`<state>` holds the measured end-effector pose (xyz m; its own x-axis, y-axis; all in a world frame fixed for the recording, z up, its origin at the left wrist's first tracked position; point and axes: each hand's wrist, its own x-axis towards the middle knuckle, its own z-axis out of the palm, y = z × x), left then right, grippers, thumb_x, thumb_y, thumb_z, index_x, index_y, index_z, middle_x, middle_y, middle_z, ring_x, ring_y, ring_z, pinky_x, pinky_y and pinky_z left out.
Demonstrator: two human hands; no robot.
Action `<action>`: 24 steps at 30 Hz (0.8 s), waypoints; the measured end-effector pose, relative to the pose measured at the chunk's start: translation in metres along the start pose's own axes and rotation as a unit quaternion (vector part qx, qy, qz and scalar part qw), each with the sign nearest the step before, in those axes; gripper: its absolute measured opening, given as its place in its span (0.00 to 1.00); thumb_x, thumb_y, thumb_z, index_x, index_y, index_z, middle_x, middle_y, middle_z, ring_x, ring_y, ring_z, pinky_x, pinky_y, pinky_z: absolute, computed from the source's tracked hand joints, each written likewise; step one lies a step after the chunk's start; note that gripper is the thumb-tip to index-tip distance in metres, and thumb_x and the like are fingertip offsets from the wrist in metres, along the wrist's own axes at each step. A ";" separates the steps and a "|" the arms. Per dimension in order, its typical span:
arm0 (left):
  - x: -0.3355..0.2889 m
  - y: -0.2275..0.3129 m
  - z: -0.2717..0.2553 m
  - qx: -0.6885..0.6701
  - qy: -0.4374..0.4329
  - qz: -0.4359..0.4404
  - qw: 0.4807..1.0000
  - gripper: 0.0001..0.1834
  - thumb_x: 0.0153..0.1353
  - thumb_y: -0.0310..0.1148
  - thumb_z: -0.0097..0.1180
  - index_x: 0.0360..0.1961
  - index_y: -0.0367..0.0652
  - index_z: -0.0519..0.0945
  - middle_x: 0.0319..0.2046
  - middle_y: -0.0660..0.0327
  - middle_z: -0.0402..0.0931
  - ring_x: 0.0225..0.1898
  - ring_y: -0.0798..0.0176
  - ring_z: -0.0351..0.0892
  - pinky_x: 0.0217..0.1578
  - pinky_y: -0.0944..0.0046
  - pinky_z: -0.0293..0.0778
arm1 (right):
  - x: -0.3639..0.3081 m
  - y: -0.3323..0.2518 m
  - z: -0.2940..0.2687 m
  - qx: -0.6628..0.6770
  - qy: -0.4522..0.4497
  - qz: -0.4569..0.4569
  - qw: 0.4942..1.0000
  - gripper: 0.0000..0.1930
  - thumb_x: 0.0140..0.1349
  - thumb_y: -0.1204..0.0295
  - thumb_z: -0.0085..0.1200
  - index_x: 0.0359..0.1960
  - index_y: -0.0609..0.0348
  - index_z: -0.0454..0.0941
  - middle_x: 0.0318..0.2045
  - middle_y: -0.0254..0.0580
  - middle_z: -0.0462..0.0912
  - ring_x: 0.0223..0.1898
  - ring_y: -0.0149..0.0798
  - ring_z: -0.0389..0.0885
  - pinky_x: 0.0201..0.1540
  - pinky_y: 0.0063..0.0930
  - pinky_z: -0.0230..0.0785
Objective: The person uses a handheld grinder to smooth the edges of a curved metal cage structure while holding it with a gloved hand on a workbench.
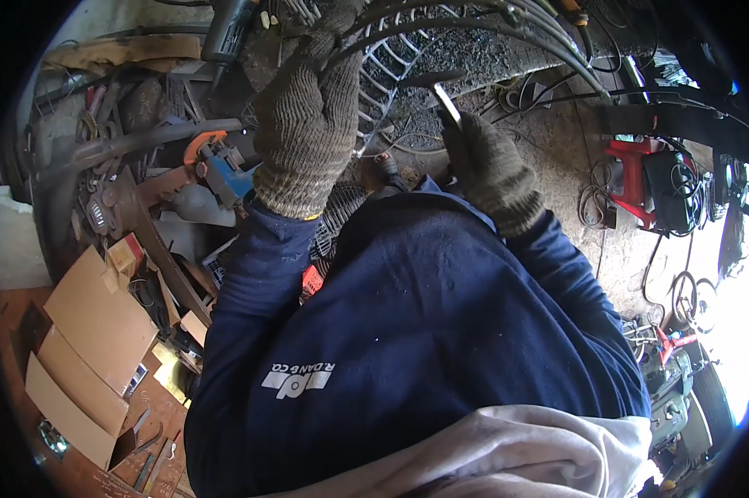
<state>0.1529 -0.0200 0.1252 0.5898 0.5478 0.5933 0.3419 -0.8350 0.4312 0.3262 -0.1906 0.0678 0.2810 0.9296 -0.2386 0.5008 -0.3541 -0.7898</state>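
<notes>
My left hand (306,133), in a thick grey-brown knitted glove, reaches up at the top centre. Its fingers close around the end of a dark curved metal rod (441,23), one of several that arc across the top to the right. My right hand (492,176), gloved alike, grips a hammer (447,106) by its shiny metal shaft. The hammer's dark head points away from me, just below the rods and apart from them. Between the hands lies a ladder-like piece of bent silver rods (387,70), partly hidden by my left glove.
A power tool (227,31) lies at the top left. Beside my left forearm are a blue tool with an orange part (221,170) and metal scrap. Cardboard (100,315) fills the lower left. A red stand (632,181) with a black machine and cables is at the right.
</notes>
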 end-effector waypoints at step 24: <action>0.022 0.000 -0.019 0.348 -0.124 0.168 0.914 0.23 0.60 0.27 0.58 0.58 0.41 0.78 0.50 0.44 0.79 0.47 0.41 0.83 0.44 0.46 0.83 | -0.014 -0.002 -0.017 0.073 0.139 -0.065 0.985 0.19 0.76 0.65 0.47 0.63 0.59 0.73 0.31 0.35 0.81 0.29 0.29 0.80 0.32 0.26 0.73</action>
<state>0.1524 -0.0065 0.1510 0.8649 0.2984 0.4037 0.4434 -0.8311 -0.3357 0.3352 -0.2047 0.0818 0.4456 0.8950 0.0183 0.4298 -0.1960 -0.8814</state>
